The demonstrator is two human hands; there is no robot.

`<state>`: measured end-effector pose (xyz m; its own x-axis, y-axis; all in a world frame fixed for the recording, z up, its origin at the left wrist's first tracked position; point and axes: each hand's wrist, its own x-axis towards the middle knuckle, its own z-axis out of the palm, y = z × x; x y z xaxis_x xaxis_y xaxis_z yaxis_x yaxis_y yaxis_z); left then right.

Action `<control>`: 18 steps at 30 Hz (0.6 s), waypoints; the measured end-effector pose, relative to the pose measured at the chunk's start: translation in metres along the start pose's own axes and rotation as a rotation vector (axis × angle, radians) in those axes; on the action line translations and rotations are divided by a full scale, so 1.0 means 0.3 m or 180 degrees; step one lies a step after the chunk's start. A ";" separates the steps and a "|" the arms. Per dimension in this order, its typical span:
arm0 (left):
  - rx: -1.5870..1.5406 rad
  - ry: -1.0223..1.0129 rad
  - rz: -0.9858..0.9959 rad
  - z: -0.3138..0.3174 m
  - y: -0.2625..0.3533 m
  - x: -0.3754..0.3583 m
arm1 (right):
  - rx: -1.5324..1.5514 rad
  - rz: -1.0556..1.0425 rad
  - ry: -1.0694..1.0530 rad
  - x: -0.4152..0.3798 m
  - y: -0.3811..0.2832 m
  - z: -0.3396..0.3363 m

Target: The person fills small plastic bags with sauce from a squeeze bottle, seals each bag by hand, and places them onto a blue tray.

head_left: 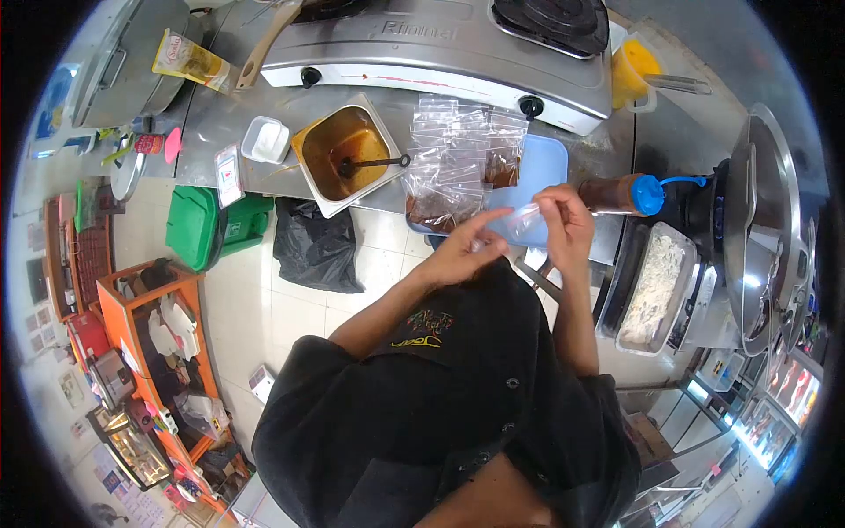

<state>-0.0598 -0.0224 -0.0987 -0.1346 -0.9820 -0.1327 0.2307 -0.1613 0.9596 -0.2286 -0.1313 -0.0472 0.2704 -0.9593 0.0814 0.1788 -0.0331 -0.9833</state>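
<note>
My right hand [566, 224] pinches a small clear plastic bag [525, 223] between thumb and fingers. Beside it, my left hand [471, 251] has its index finger stretched toward the bag and its thumb apart; whether it touches the plastic is hard to make out. Just beyond my hands, several clear zip bags [449, 145] lie overlapping on a blue tray [550, 163], with dark brown sauce in their lower ends. Left of them a steel pan [380, 132] holds brown sauce, and a dark-handled ladle [378, 162] rests in it.
A gas stove [422, 53] spans the back of the counter. To the right are a blue-capped bottle [649, 194], a flour-filled tray [656, 290] and a large steel pot [761, 229]. A white tub [265, 140] stands left. A green bin [198, 229] and black bag [315, 246] are below.
</note>
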 end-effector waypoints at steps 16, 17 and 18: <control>0.1323 0.0122 0.0329 -0.010 0.070 0.022 | -0.2669 0.0393 -0.1808 -0.105 -0.065 0.030; 0.1310 -0.0004 0.0473 -0.005 0.061 0.025 | -0.2516 0.0384 -0.1757 -0.116 -0.035 0.021; 0.1307 0.0002 0.0479 0.000 0.071 0.026 | -0.2521 0.0379 -0.1763 -0.118 -0.028 0.010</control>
<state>-0.0560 -0.0334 -0.0792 -0.1281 -0.9916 0.0161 -0.1548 0.0360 0.9873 -0.2370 -0.0962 -0.0412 0.6884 -0.7075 -0.1598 -0.5119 -0.3178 -0.7981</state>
